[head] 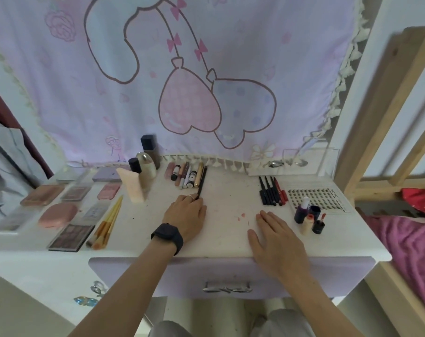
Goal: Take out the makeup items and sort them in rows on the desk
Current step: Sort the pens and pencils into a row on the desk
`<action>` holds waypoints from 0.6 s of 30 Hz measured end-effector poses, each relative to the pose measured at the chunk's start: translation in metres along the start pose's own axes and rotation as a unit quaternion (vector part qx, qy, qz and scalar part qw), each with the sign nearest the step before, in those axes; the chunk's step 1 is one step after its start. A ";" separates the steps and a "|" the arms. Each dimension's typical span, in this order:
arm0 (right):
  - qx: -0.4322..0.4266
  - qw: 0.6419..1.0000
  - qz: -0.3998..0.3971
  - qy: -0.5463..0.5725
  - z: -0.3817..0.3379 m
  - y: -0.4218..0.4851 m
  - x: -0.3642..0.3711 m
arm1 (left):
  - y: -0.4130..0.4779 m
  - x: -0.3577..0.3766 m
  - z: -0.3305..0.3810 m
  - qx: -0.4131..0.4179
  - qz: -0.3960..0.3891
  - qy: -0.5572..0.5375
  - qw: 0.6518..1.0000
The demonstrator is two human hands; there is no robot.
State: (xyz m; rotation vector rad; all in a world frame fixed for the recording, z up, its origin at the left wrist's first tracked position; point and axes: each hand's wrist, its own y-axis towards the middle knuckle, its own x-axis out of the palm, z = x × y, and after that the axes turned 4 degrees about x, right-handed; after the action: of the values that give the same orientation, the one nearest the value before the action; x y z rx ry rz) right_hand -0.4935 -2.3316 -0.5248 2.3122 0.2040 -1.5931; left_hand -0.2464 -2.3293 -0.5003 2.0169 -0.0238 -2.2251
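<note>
My left hand (185, 215), with a black watch on the wrist, pinches the near end of a thin black pencil (202, 180) that lies at the right end of a row of lipsticks and tubes (185, 175). Flat on the white desk (226, 244), my right hand (274, 235) rests with straight fingers and holds nothing. Palettes and compacts (58, 212) lie in rows at the left beside yellow brushes (108, 220). A row of dark pencils (272, 190) lies at the right, next to a lash tray (316, 198).
Bottles and a pink tube (133, 186) stand at the back centre. Small bottles (308, 215) cluster at the right. A clear acrylic box (303, 161) sits at the back right. The lilac drawer (230, 276) below the desk edge is closed. A wooden frame (376, 117) stands right.
</note>
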 end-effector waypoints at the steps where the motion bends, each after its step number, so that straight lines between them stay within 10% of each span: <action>1: -0.001 1.000 0.004 0.001 0.000 0.000 0.001 | -0.004 0.000 -0.003 -0.003 0.010 0.025 1.000; 18: 0.002 0.999 0.048 0.008 0.002 -0.002 0.010 | -0.021 -0.013 -0.007 -0.100 0.071 -0.082 0.989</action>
State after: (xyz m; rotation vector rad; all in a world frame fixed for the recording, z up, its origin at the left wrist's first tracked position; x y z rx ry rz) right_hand -0.4927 -2.3308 -0.5355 2.3023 0.0911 -1.5311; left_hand -0.2403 -2.3063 -0.4904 1.6743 0.0371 -2.1996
